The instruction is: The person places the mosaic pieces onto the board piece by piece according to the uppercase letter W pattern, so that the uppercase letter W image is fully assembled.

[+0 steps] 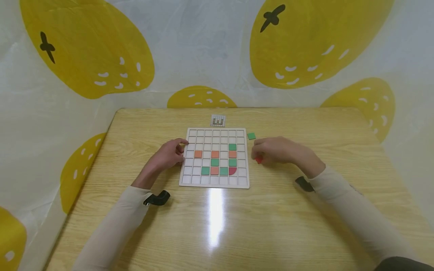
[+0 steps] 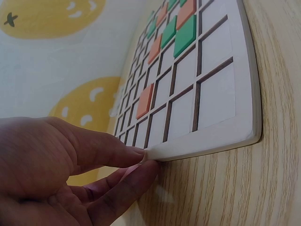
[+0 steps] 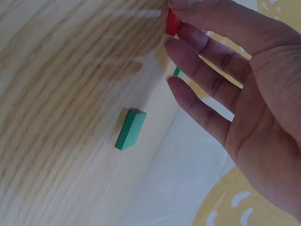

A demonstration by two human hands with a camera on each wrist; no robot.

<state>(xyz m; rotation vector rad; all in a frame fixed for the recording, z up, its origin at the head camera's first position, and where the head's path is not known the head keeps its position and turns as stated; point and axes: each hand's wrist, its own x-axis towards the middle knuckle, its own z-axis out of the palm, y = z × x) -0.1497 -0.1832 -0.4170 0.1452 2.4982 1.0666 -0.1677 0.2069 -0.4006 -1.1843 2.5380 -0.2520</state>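
Observation:
A pale square grid board [image 1: 196,179] lies on the table, with several green and orange square tiles and a red rounded tile [image 1: 232,171] in its cells. My left hand [image 1: 168,153] is at the board's left edge. In the left wrist view, its thumb and a finger pinch the rim near a corner. To the right of the board, my right hand [image 1: 274,149] holds a small red tile [image 1: 259,160] by its fingertips, low over the table. A loose green tile [image 3: 131,129] lies near that hand, and another green piece [image 3: 177,71] shows partly hidden behind its fingers.
A small card [image 1: 217,120] with a dark pattern on a grid lies just beyond the board. Past the wooden table's far edge [image 1: 288,108] hangs a white cloth printed with yellow fruit [image 1: 112,49]. Dark bands [image 1: 159,198] sit at both wrists.

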